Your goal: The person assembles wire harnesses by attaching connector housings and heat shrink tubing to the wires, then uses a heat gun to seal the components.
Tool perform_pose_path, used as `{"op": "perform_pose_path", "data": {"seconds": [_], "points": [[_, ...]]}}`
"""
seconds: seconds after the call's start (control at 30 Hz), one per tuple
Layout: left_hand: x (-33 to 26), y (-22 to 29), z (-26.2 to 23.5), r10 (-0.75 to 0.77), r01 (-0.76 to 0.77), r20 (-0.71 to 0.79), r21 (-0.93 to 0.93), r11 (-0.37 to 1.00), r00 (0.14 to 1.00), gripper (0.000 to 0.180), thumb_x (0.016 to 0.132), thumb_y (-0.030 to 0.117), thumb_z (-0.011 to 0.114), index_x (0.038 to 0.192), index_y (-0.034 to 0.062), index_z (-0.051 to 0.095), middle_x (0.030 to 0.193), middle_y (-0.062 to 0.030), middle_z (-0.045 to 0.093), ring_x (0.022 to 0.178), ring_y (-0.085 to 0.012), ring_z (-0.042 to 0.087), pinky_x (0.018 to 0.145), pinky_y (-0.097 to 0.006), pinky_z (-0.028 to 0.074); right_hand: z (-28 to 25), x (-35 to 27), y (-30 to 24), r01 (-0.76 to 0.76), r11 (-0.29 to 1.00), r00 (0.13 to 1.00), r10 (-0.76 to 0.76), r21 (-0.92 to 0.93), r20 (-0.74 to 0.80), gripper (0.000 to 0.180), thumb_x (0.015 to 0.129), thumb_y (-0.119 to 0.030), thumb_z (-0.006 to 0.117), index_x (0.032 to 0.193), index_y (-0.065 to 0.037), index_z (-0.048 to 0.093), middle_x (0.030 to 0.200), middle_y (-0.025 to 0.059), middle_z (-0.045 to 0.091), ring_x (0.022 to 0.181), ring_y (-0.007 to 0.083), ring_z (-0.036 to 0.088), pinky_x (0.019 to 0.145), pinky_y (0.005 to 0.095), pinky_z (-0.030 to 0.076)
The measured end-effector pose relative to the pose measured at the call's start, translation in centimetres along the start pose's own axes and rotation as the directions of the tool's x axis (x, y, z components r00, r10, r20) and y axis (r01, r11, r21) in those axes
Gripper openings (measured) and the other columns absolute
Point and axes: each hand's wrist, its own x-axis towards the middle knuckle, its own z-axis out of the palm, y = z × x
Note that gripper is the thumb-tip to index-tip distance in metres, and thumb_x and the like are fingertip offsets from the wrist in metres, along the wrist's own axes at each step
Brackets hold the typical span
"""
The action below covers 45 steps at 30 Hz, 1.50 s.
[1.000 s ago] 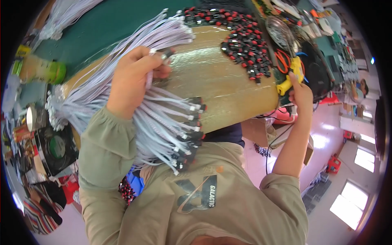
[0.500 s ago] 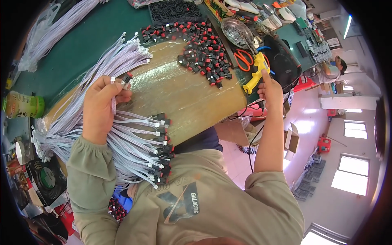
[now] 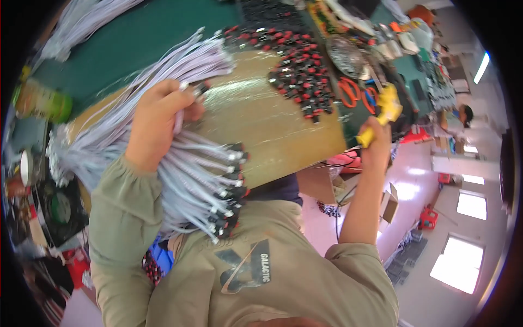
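Observation:
My left hand (image 3: 155,117) is closed over the bundle of white ribbon cables (image 3: 190,60), pinching a cable end together with a small black and red rocker switch (image 3: 201,89). Below that hand, several cables fan out with black switches (image 3: 231,193) on their ends, close to my body. On the right, my right hand (image 3: 377,143) is wrapped around the lower part of a yellow soldering gun (image 3: 389,106), which is blurred by motion. A pile of loose black and red switches (image 3: 305,73) lies between my hands, farther back on the brown board (image 3: 267,141).
Orange-handled scissors (image 3: 347,91) and a round metal dish (image 3: 344,56) lie behind the soldering gun. A tray of black parts (image 3: 269,13) stands at the back. A green-labelled jar (image 3: 52,103) is at the far left. Another person (image 3: 455,119) sits in the distance.
My right hand has closed around the yellow soldering gun and lifted it off its place beside the scissors. My left hand keeps its pinch on the switch. The whole view has shifted.

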Motion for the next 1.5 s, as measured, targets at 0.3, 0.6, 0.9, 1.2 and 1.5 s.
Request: {"op": "perform_pose_path", "data": {"seconds": [0.3,0.6,0.9,1.2,1.5], "points": [[0.5,-0.6,-0.6,-0.019,0.018,0.042,0.015,1.000,0.999,0.011,0.085,0.013,0.059,0.081,0.0043,0.054,0.086,-0.0072,0.063,0.078,-0.0162,0.064,0.072,-0.029,0.051,9.1,-7.5,-4.8,-0.057,0.904,0.817,-0.202,0.423,0.541,0.062,0.084,-0.018,0.065,0.135,0.001,0.035,0.081,0.0046,0.050,0.062,0.0126,0.046,0.057,0.0276,0.040],[0.5,-0.9,-1.0,0.023,-0.024,0.081,0.008,1.000,0.996,0.012,0.086,0.014,0.060,0.082,0.0028,0.056,0.082,-0.0064,0.062,0.077,-0.0155,0.064,0.071,-0.029,0.051,11.1,-13.5,-2.1,0.137,0.990,0.694,-0.071,-0.034,0.716,0.068,0.077,-0.027,0.077,0.126,0.006,0.045,0.066,0.0040,0.050,0.051,0.0111,0.045,0.047,0.0253,0.038],[0.5,-0.8,-0.6,0.033,-0.031,0.060,-0.043,0.999,0.998,0.014,0.081,0.014,0.063,0.080,0.0009,0.057,0.077,-0.0095,0.065,0.070,-0.0162,0.062,0.068,-0.028,0.049,10.9,-14.5,-0.5,0.010,0.998,0.684,0.039,-0.063,0.728,0.061,0.076,-0.026,0.078,0.118,0.005,0.047,0.067,0.0035,0.049,0.056,0.0113,0.046,0.051,0.0236,0.038],[0.5,-0.8,-0.4,0.038,-0.037,0.013,-0.082,0.996,0.999,0.016,0.076,0.011,0.065,0.079,-0.0022,0.058,0.075,-0.0117,0.066,0.066,-0.0167,0.061,0.065,-0.028,0.048,11.4,-14.4,-0.7,-0.047,0.994,0.660,0.102,-0.095,0.744,0.053,0.076,-0.024,0.077,0.112,0.003,0.048,0.067,0.0028,0.047,0.056,0.0115,0.045,0.050,0.0238,0.037],[0.5,-0.8,-0.3,0.035,-0.035,0.001,-0.075,0.997,0.999,0.015,0.075,0.011,0.064,0.080,-0.0023,0.059,0.073,-0.0111,0.066,0.065,-0.0161,0.060,0.064,-0.027,0.046,11.1,-14.3,-0.1,0.046,0.996,0.614,0.036,-0.081,0.788,0.047,0.081,-0.014,0.070,0.121,0.000,0.049,0.078,0.0012,0.049,0.068,0.0114,0.046,0.059,0.0244,0.038]]}}
